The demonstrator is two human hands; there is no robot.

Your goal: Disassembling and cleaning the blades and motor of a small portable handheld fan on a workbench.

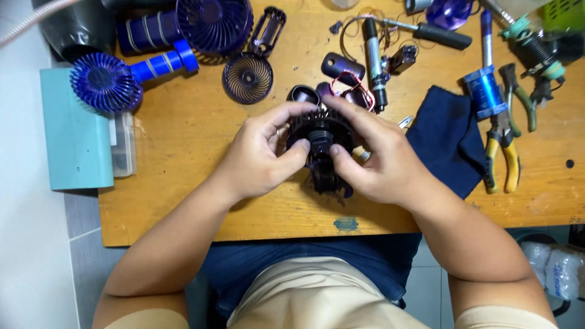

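left hand [259,155], right hand [375,158], pinching fan housing [321,131]

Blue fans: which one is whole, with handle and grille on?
The handheld fan at far left, overhanging the wooden table; the one behind it is partly out of frame.

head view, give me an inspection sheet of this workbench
surface: wooden table, worn, with a blue-green stain near its front edge.
job's things: dark fan part, round and ribbed, held over the table by both hands.
clutter: blue handheld fan, round grille, black marker, screwdriver, blue spool, pliers, dark blue cloth.
grippers: left hand and right hand each pinch the fan part with thumb and fingers.
cables: thin red wires loop just behind the hands.
surroundings: pale teal box at the table's left edge; tiled floor below.
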